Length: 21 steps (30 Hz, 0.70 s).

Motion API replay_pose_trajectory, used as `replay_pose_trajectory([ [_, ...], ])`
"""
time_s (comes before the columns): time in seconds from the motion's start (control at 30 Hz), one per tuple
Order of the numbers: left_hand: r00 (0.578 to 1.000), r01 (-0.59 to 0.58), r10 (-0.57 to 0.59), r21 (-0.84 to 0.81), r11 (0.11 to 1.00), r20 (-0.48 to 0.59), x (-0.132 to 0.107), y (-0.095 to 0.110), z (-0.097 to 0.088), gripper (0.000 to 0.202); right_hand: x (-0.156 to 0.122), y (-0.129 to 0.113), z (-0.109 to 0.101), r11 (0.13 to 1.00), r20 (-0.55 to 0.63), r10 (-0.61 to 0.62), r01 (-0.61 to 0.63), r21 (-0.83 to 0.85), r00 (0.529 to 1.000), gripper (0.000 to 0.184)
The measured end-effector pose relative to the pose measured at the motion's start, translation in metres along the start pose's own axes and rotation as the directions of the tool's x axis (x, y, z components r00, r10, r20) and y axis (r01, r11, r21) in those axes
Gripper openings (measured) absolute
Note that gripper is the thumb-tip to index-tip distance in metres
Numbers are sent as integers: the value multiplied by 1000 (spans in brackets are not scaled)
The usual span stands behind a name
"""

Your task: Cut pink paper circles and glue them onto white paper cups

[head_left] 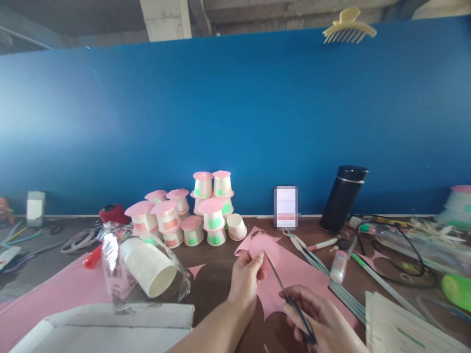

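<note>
2 bare hands are at work over a brown table [217, 279]. The left hand [246, 274] pinches a round pink paper [270, 244] between its thumb and fingers. The right hand [316, 314] is wrapped around the handles of black scissors [290, 300]. Their thin tip points up at the round paper, close to the left thumb, but I can't tell if they are cutting it. Below the hands lies a big pink sheet [298, 274] with curvy bites out of its edge. Up and to the left are lots of white paper cups with pink tops [214, 220], some piled on others. Beside them, 1 plain cup [236, 227] leans over. Nearer, a long stack of white cups [149, 267] lies in a clear bag [115, 274], behind a white box [114, 326]. Past the pink sheet, a phone [286, 206] with a blurry screen leans on a blue wall [235, 113]. To its right is a black bottle [342, 201]. High up, a yellow hair clip [349, 29] sits on the wall's top edge.
</note>
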<state>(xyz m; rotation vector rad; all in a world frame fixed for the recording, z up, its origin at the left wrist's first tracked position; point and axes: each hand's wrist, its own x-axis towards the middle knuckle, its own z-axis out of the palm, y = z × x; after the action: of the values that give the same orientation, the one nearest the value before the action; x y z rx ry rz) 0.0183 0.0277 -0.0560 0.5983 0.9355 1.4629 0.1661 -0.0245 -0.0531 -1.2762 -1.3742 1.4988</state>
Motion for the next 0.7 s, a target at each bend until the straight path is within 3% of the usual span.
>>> replay_pose_trajectory([
  [0.27, 1000, -8, 8, -15, 1000, 2, -1, 1, 0, 35, 2, 8, -1, 994, -5, -47, 46, -99, 999, 44],
  [0.7, 1000, -20, 20, -1, 1000, 9, -1, 0, -1, 35, 3, 11, -1, 992, 4, -73, 73, -107, 997, 44],
])
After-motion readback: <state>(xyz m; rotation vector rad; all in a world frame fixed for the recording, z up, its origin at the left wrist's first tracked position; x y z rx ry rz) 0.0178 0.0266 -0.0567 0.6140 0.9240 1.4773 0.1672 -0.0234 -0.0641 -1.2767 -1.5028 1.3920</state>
